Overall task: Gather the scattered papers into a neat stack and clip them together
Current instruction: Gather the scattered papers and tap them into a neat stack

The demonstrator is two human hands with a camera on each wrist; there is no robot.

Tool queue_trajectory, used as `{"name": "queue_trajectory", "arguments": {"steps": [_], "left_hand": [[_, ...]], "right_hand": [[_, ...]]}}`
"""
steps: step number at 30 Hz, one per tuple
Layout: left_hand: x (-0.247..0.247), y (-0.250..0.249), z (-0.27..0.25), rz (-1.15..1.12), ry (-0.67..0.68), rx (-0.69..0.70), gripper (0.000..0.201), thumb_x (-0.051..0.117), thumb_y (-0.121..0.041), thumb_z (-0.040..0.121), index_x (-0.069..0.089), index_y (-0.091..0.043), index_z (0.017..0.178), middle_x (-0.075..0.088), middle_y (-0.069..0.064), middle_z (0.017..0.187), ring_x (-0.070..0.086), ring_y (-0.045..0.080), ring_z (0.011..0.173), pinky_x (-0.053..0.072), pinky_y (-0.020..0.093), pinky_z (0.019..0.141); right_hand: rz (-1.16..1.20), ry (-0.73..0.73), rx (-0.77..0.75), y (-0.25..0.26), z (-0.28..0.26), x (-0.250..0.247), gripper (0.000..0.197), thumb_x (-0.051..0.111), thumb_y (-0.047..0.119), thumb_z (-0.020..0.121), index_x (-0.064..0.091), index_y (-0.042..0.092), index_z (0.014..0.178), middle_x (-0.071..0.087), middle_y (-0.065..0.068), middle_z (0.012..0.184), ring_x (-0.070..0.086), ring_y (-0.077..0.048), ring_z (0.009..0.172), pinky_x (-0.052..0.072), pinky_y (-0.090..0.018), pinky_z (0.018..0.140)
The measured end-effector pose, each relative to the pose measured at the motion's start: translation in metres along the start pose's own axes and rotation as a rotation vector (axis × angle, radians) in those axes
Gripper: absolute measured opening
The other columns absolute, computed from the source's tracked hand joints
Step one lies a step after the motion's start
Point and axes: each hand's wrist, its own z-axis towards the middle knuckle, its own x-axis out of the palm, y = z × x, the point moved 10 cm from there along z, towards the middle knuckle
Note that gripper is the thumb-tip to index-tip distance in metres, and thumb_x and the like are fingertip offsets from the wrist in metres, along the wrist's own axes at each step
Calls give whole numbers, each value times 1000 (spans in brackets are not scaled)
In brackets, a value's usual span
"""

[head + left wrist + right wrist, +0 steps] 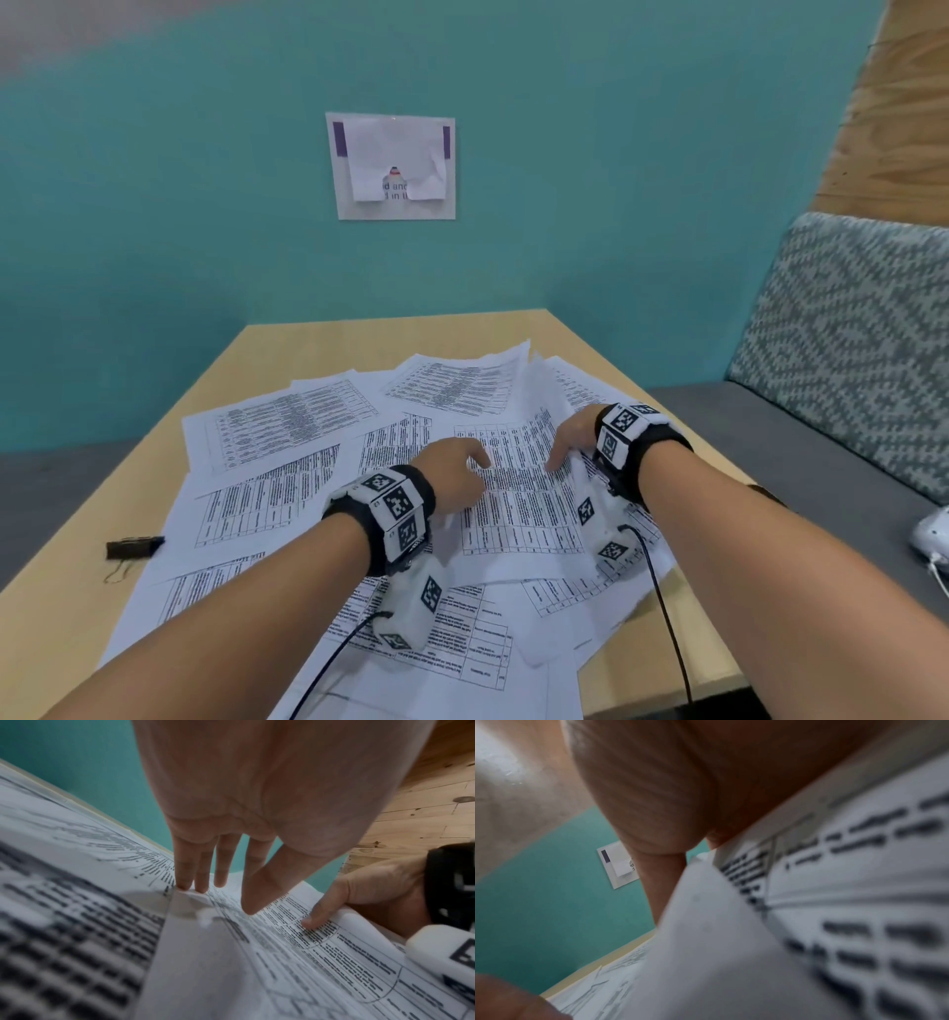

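Note:
Several printed sheets (pixel 277 493) lie spread and overlapping across the light wooden table (pixel 308 339). My left hand (pixel 462 473) rests on the top sheet (pixel 518 503) in the middle. In the left wrist view its fingers (pixel 200 878) are straight, with their tips and the thumb pressing the paper (pixel 282 953). My right hand (pixel 567 439) pinches that sheet's right edge, thumb (pixel 312 920) on top, and the edge curls up under the palm (pixel 680 801). A black binder clip (pixel 134 547) lies untouched at the table's left edge.
A teal wall with a taped notice (pixel 390 164) stands behind the table. A bench with a patterned cushion (pixel 847 334) runs along the right, and a white device (pixel 932 534) lies on its seat. Bare table shows at the far end and the left edge.

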Motion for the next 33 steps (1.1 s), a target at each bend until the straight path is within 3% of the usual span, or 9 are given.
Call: {"name": "queue_trajectory", "arguments": {"steps": [3,6,11,16,20,24,26,30,33], "left_hand": [[2,0,1,-13,2,2,47,53,0,89,60,-24,129,52,7,145,65,26,100,58,44,90],[-7,2,1,-40,-58,15,49,49,2,90,58,-23,132,52,12,145,63,22,87,58,34,67],[-26,38,1,20,-123,-149,60,46,-9,86,45,-25,143,51,9,142,54,31,123,54,40,96],[-21,61,2,25,-53,-250,60,54,-15,92,30,-15,147,58,6,112,63,26,99,55,36,77],[-21,62,2,43,-42,-268,76,63,-7,86,23,-14,150,60,7,105,65,26,95,60,40,81],[-21,61,5,78,-34,-258,87,70,-6,82,20,-13,152,62,8,100,64,26,93,57,37,77],[-21,60,5,94,-28,-259,89,72,-8,80,19,-13,152,64,9,103,65,27,94,57,37,77],[-20,60,6,99,-31,-250,77,60,-9,87,18,-13,152,66,9,101,62,24,84,51,31,64],[-21,59,6,106,-48,-232,64,48,-10,92,21,-12,151,59,5,90,58,22,77,46,29,60]], "right_hand": [[-43,-10,-4,-1,-1,-2,56,66,35,96,53,4,141,53,-11,123,54,-23,111,44,-35,104],[-69,-28,14,-4,2,-2,52,68,37,94,59,3,133,53,-11,117,53,-24,103,48,-36,97],[-56,-139,-39,-1,-6,-14,49,53,37,103,58,1,136,61,-8,100,53,-20,101,46,-35,104],[-23,-218,-15,-5,-9,-26,45,60,22,100,56,-1,138,56,-18,144,54,-33,132,44,-38,109],[167,-327,30,-10,-4,-42,36,71,24,91,66,6,122,69,-11,117,60,-26,92,50,-28,77],[295,-417,31,-10,0,-52,18,68,20,86,70,11,101,69,-11,92,58,-20,70,47,-25,70],[334,-463,18,-5,-3,-57,12,64,18,86,67,11,95,66,-6,85,59,-20,69,48,-25,66],[322,-509,17,-3,10,-60,34,61,26,85,66,15,117,69,-16,112,67,-35,100,56,-46,90],[309,-560,13,-2,-2,-69,18,55,23,94,62,7,97,66,-11,90,65,-32,87,55,-36,75]]}}
